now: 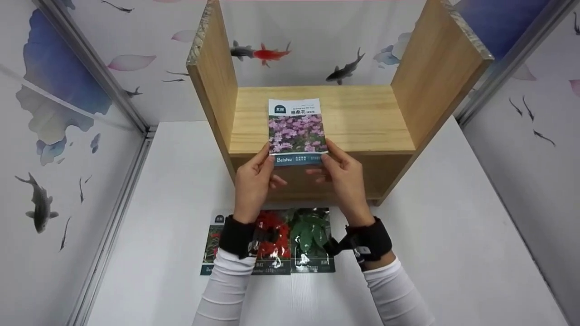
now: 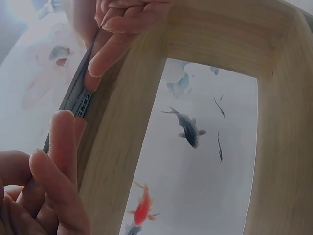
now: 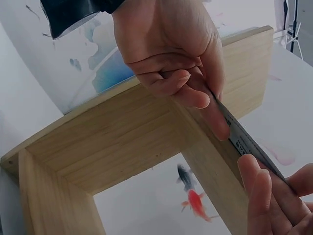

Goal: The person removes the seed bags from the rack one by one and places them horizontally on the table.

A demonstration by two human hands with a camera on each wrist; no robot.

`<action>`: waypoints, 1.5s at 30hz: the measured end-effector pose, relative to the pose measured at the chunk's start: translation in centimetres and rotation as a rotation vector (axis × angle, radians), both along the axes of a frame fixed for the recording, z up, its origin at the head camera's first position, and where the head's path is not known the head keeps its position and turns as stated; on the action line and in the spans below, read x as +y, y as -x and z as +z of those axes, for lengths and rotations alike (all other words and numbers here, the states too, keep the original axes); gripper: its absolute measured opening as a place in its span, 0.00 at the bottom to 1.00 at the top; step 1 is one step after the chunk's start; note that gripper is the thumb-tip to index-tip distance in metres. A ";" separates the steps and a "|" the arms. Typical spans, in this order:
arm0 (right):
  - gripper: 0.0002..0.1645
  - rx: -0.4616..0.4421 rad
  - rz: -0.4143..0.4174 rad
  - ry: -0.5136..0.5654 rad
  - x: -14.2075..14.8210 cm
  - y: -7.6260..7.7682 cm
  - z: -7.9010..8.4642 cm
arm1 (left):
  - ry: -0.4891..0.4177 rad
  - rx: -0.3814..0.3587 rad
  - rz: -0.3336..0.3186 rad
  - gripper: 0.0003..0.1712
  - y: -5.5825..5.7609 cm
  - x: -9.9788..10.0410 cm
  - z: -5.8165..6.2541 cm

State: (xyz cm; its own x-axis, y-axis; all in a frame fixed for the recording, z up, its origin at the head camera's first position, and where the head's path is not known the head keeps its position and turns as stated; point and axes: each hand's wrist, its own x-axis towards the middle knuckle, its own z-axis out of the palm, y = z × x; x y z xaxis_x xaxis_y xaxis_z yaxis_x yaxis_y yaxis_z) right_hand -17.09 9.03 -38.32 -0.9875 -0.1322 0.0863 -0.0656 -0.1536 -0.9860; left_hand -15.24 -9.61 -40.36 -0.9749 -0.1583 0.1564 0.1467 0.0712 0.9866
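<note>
A seed packet (image 1: pixel 297 131) with pink flowers on its front is held up before the wooden shelf (image 1: pixel 362 120). My left hand (image 1: pixel 254 183) pinches its lower left edge between thumb and fingers. On the lower right edge, my right hand (image 1: pixel 346 181) pinches it the same way. Seen nearly edge-on in the left wrist view, the packet (image 2: pixel 78 95) lies between both hands; the right wrist view shows the packet (image 3: pixel 244 142) edge-on too. Whether it touches the shelf board I cannot tell.
Below the shelf, on the white table (image 1: pixel 167 226), lie a red-flower packet (image 1: pixel 274 235), a green-leaf packet (image 1: pixel 311 235) and another packet (image 1: pixel 210 246), partly hidden by my left arm. Upright side boards (image 1: pixel 210 77) flank the shelf. Fish-patterned walls (image 1: pixel 41 136) enclose the table.
</note>
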 end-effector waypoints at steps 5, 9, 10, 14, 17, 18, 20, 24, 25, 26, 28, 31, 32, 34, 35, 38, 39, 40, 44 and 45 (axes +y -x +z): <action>0.28 0.000 0.003 0.019 0.4 -0.6 -0.2 | -0.023 0.006 -0.026 0.24 -1.5 0.5 1.4; 0.27 -0.015 -0.021 0.037 0.6 -1.3 -0.2 | -0.035 0.012 -0.025 0.24 -2.6 1.0 2.2; 0.26 -0.019 -0.026 0.040 0.7 -1.4 -0.3 | -0.039 0.011 -0.023 0.24 -2.8 1.1 2.3; 0.27 -0.031 -0.022 0.049 1.0 -1.6 -0.9 | -0.071 0.016 -0.021 0.24 -3.4 1.5 2.2; 0.27 -0.043 -0.013 0.072 1.2 -1.8 -1.4 | -0.100 0.026 -0.031 0.24 -3.8 1.7 2.0; 0.27 -0.047 -0.010 0.079 1.2 -1.9 -1.5 | -0.108 0.026 -0.033 0.24 -3.9 1.7 1.9; 0.26 -0.049 -0.005 0.093 1.4 -2.1 -1.6 | -0.121 0.029 -0.037 0.24 -4.2 1.9 1.8; 0.26 -0.046 0.008 0.110 1.8 -2.6 -1.8 | -0.143 0.026 -0.045 0.25 -4.9 2.2 1.7; 0.27 -0.044 0.011 0.111 2.0 -2.8 -1.8 | -0.147 0.024 -0.051 0.25 -5.0 2.3 1.7; 0.27 -0.042 0.014 0.114 2.1 -2.9 -1.8 | -0.155 0.021 -0.058 0.25 -5.2 2.4 1.7; 0.27 -0.036 0.022 0.116 2.4 -3.3 -1.9 | -0.169 0.015 -0.071 0.25 -5.6 2.6 1.7; 0.28 -0.034 0.032 0.102 2.7 -3.8 -1.9 | -0.183 0.006 -0.085 0.25 -6.1 2.9 1.6; 0.29 -0.034 0.031 0.094 2.9 -4.0 -1.9 | -0.186 0.004 -0.086 0.25 -6.3 3.0 1.6; 0.30 -0.036 0.028 0.073 3.1 -4.3 -1.9 | -0.191 0.002 -0.085 0.25 -6.6 3.2 1.6; 0.31 -0.038 0.024 0.062 3.2 -4.5 -1.8 | -0.194 0.002 -0.085 0.25 -6.8 3.3 1.6; 0.33 -0.033 0.006 0.027 3.6 -5.0 -1.6 | -0.218 -0.001 -0.088 0.25 -7.1 3.5 1.2; 0.33 -0.030 0.000 0.017 3.7 -5.1 -1.6 | -0.229 0.001 -0.091 0.25 -7.2 3.5 0.9; 0.33 -0.031 -0.006 0.008 3.8 -5.3 -1.5 | -0.240 0.005 -0.096 0.25 -7.2 3.6 0.5; 0.32 -0.033 -0.020 -0.010 4.2 -5.7 -1.5 | -0.255 0.012 -0.111 0.25 -7.1 3.9 -0.7; 0.32 -0.034 -0.017 -0.006 4.3 -5.8 -1.5 | -0.257 0.016 -0.117 0.26 -7.2 3.9 -0.9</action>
